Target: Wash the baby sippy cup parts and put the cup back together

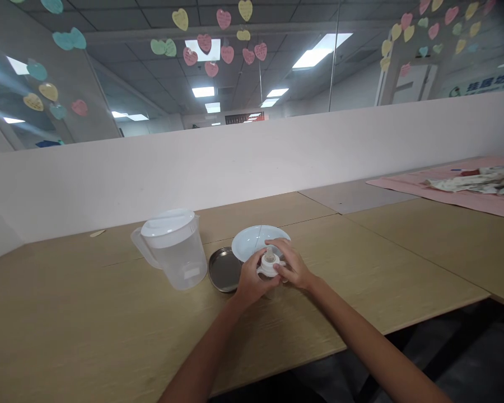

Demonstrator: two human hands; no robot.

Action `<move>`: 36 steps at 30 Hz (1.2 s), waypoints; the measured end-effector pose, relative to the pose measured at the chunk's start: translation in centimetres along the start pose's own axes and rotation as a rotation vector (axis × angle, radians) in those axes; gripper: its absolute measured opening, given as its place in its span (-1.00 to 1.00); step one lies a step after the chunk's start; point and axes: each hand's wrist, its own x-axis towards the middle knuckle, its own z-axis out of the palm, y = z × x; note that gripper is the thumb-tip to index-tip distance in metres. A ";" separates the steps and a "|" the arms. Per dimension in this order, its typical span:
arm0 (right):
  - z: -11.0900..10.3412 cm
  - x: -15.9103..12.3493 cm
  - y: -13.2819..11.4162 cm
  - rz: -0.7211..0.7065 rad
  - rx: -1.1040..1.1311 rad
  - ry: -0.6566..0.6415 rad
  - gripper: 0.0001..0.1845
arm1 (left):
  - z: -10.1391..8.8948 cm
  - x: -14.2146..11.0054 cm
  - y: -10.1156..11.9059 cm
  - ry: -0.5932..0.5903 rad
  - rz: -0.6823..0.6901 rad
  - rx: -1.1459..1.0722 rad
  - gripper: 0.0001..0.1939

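White-collared bottle [270,265], gripped 2-handed — left hand [252,281], right hand [296,268] — pale bowl [247,242] just beyond, metal tray [224,271] nearby.

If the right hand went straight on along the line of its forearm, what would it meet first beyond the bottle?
Past the bottle, the right hand would probably meet the pale bowl first. Its height over the rim is unclear, so it might pass above.
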 end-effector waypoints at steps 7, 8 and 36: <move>-0.5 -0.1 0.5 0.010 -0.025 0.009 -0.61 | -0.5 0.1 0.3 -0.052 -0.098 -0.079 -0.51; -0.6 -0.1 0.7 0.013 -0.027 0.018 -0.63 | -0.5 0.1 0.2 -0.042 -0.116 -0.086 -0.50; 0.0 -1.1 0.6 -0.087 -0.172 0.223 -0.79 | 0.0 -0.2 0.3 -0.018 -0.147 -0.110 -0.41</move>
